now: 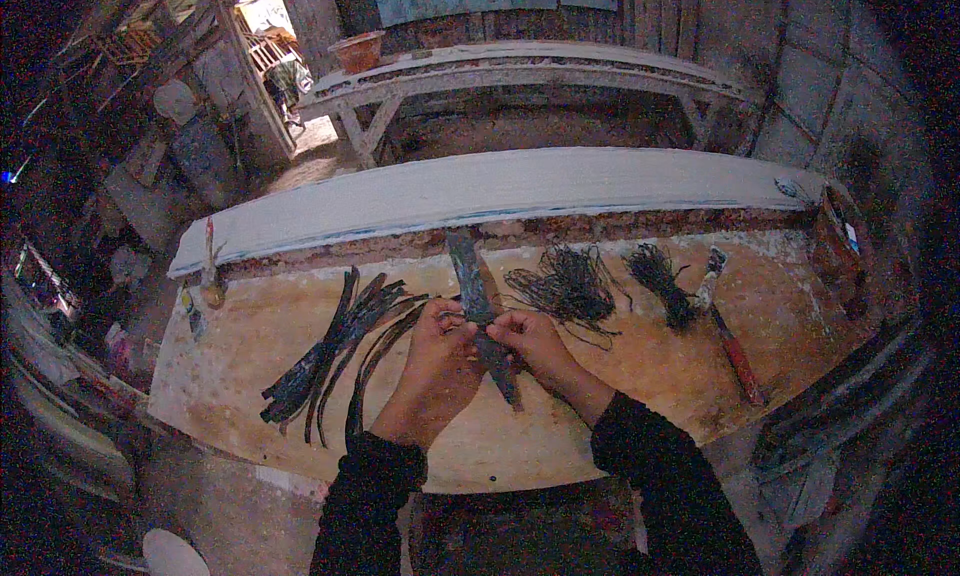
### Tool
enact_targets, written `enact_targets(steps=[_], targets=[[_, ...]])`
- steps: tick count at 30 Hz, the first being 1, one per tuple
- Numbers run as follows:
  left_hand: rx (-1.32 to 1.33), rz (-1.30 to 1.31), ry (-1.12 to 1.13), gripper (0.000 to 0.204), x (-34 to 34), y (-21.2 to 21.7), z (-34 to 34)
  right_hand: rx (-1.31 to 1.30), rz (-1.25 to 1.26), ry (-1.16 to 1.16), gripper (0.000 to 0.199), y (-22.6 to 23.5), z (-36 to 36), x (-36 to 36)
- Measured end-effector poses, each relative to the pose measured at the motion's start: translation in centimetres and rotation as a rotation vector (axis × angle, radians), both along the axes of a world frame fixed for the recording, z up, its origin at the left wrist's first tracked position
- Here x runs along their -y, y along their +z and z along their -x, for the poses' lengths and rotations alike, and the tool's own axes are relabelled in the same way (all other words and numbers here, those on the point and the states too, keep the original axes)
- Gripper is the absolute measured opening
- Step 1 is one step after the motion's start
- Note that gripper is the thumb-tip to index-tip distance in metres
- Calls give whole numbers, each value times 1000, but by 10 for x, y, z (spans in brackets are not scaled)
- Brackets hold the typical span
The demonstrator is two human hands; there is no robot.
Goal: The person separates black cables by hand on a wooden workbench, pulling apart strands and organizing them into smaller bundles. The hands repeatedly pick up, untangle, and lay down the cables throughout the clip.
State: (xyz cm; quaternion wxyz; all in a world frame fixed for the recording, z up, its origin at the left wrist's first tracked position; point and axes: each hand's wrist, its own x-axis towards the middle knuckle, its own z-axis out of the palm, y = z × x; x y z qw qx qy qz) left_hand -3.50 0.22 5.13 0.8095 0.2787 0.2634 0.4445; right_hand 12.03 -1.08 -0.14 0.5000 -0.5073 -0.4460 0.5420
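Head view: my left fingers (460,330) and right fingers (508,324) pinch a dark strip (467,271) between them, over the surface (555,426). Step judged: handling the strip; next move calls for steady grip.

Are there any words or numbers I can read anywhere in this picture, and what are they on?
No, none that can be read.
The dark flat piece at the right hand has pale marks, but no letters I can make out.
The small white patch at the far right is too small and blurred to tell.
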Motion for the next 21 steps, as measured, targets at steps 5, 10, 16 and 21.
enact_targets(steps=[5, 10, 16, 21], targets=[[-44, -16, 57, 28, 2, 8, -2, -88, 47, 33, 18, 5, -2, 2], [-39, -140, 117, 27, -10, -16, -3, 4, -11, 5, 20, 7, 1, 4], [-211, -164, 197, 27, -7, 4, 2, 63, 34, -10, 18, 22, -1, 6], [-161, -250, 171, 28, -22, -34, 0, 163, -249, -2, 16, -14, 10, 0]])
